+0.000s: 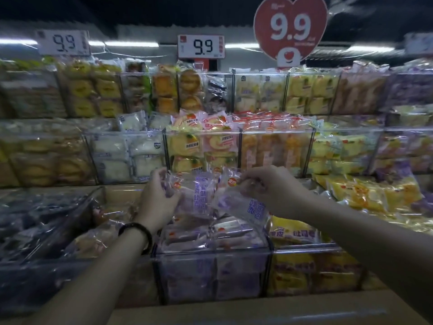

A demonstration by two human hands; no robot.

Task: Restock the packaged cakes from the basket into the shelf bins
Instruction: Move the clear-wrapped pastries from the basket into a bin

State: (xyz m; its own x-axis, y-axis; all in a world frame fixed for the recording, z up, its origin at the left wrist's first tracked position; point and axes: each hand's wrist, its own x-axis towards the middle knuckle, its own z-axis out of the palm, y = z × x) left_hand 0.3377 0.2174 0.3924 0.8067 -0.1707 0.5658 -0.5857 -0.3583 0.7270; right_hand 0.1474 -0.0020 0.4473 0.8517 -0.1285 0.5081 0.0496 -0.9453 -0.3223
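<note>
Head view: dim store aisle, person's two arms reach forward over the front row of bins.
Shelf [276, 131]: tiered clear-fronted bins packed with wrapped cakes, price cards above.
Purple-cake bin [210, 251]: front row, centre, directly under the hands; looks nearly full.
Stacked packets [236, 231]: lie flat inside that bin up to the rim, same purple print.
Yellow packs [293, 232]: next bin to the right, not involved.
Basket: not in view.
Left packet [195, 195]: held upright above the bin, touching the right packet.
Right packet [243, 206]: tilted, lower end just over the stack.
Left hand [159, 198]: fingers curled round the left packet's left edge.
Right hand [264, 186]: pinching the right packet's top seam.
Bracelet [138, 233]: dark band on left wrist.
Handling (judgement): light, soft cake in thin slick film; crushes easily and slides. Hold by the sealed end seams or the flat sides, don't squeeze the middle, and lay flat on the stack.
</note>
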